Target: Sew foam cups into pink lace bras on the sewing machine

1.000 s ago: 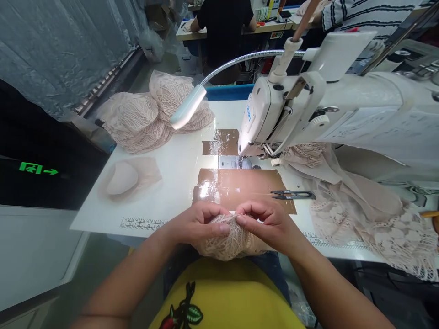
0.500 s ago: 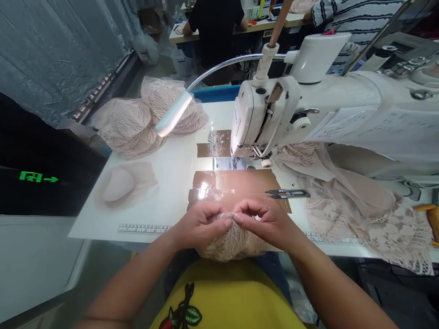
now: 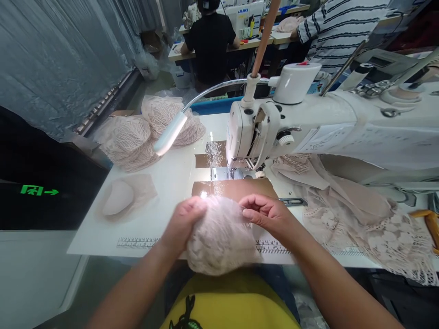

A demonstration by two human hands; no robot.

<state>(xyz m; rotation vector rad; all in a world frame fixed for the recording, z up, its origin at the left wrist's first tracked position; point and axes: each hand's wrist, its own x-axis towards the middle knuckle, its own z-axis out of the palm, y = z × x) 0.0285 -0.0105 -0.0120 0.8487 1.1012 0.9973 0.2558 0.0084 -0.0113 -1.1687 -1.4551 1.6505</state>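
Both my hands hold one beige lace cup (image 3: 219,237) over the front edge of the white sewing table (image 3: 171,183). My left hand (image 3: 181,221) grips its left side with curled fingers. My right hand (image 3: 265,212) pinches its top right edge. The cup is blurred by motion and hides part of my left fingers. The white sewing machine (image 3: 308,123) stands just behind, its needle area (image 3: 236,171) beyond my hands.
A stack of lace cups (image 3: 147,130) lies at the back left, a foam pad on fabric (image 3: 120,198) at the left. Loose lace fabric (image 3: 363,219) spreads to the right. Thread snips (image 3: 291,201) lie by my right hand. A lamp (image 3: 169,135) bends over the table. Two people sit behind.
The lace cup has been raised from my lap and turned, now bulging toward me. My hands moved up with it; my view tilted upward.
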